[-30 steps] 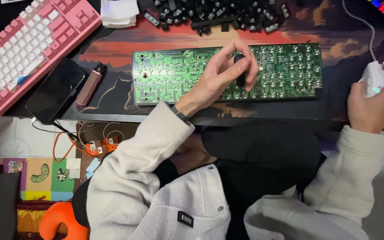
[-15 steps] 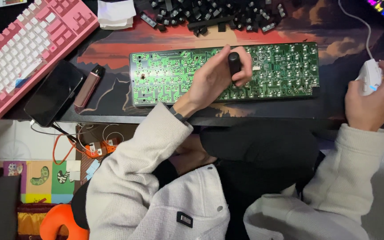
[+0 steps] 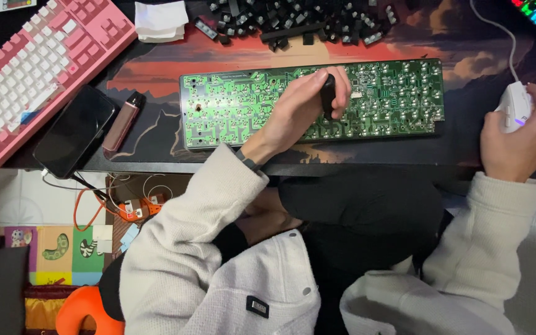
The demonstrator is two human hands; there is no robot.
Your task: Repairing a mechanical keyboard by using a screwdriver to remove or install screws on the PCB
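While my left hand [image 3: 302, 111] grips a small black tool [image 3: 328, 96] over the bare green keyboard circuit board [image 3: 398, 93], my right hand [image 3: 519, 139] cups the white corded mouse [image 3: 513, 105] far right.

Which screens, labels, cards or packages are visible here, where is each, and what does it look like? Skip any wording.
Phone: lies on the desk's left edge beside the pink keyboard; flat black rectangle, screen dark.
Printed card: top left corner, above the pink keyboard; small, pale, mostly cut off by the frame.
Clothing label: on the light jacket, bottom centre; small dark rectangle.
Folded white paper: top, right of the pink keyboard; blank.
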